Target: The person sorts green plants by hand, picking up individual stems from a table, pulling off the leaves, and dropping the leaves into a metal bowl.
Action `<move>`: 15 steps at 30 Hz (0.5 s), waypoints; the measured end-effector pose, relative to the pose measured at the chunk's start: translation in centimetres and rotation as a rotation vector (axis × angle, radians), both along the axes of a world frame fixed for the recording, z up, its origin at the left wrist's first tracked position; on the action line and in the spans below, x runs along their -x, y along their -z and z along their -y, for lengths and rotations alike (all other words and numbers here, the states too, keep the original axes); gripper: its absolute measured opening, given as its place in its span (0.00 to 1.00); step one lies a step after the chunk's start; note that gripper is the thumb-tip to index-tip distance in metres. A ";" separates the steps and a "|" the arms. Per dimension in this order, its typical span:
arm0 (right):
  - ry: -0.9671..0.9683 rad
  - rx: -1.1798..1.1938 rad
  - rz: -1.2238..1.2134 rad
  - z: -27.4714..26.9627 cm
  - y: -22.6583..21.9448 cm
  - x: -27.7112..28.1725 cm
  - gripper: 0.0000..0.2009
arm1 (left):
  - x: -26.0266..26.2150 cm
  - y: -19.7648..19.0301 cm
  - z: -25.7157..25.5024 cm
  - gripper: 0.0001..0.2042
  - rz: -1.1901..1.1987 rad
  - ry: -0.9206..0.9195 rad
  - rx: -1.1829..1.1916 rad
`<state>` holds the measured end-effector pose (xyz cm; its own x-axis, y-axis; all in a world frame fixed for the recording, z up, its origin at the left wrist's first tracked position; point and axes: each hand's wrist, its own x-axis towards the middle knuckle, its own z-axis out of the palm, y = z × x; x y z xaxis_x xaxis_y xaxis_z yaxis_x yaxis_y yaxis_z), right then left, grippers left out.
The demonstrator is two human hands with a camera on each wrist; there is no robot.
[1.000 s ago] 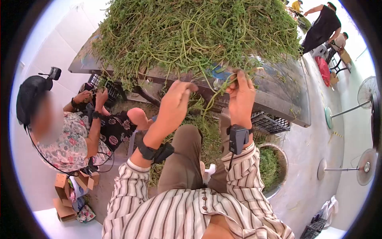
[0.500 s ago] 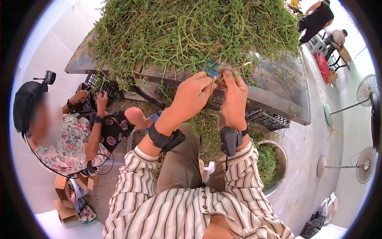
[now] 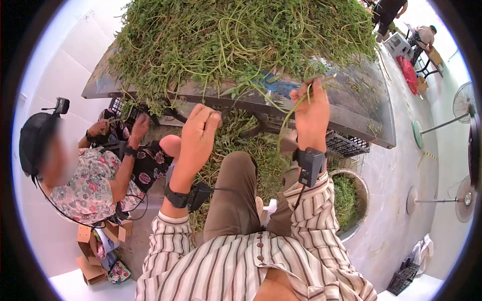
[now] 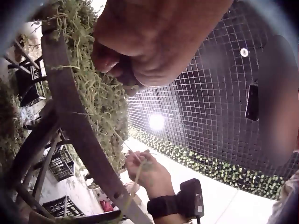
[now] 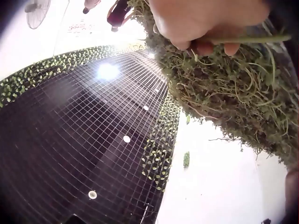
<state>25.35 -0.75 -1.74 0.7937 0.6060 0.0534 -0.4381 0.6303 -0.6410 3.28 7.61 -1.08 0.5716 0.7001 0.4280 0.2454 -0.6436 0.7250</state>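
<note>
My right hand [image 3: 312, 113] pinches a few green stems [image 3: 287, 119] at the front edge of the table; one long stem droops below the fingers. In the right wrist view, a thick stem [image 5: 252, 39] sticks out from the right hand [image 5: 205, 21]. Left of it, my left hand [image 3: 197, 138] is held apart, fingers curled and thumb against them, with nothing visible in its grasp. The left wrist view shows the left hand [image 4: 149, 42] close up, its fingertips partly hidden. Behind both hands lies a large heap of leafy stems [image 3: 241, 45].
A metal table [image 3: 351, 113] bears the heap and a blue scrap [image 3: 281, 86]. A seated person [image 3: 95, 175] works at the left. Below stand a black crate [image 3: 346, 144] and a round tub [image 3: 365, 193]; greens litter the floor. Fans [image 3: 464, 198] stand at the right.
My hands came together at the stems, then parted; the left has moved left and down, the right slightly right. The right hand still pinches stems, with a long one now hanging.
</note>
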 end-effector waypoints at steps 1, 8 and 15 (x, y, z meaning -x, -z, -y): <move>-0.008 0.000 0.002 -0.2 0.3 0.3 0.08 | -0.3 0.2 0.2 0.06 0.023 0.037 0.028; -0.171 -0.067 -0.051 -0.4 0.4 1.4 0.09 | -5.5 0.0 1.6 0.15 -0.093 0.212 -0.112; -0.162 0.134 0.059 0.0 -0.5 1.6 0.10 | -7.2 0.0 -1.8 0.09 -0.156 0.193 -0.501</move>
<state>23.71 -0.72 -1.26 0.6829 0.7305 0.0071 -0.4861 0.4616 -0.7421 10.49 9.43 -1.04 0.7523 0.3091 0.5818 0.1685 -0.9440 0.2836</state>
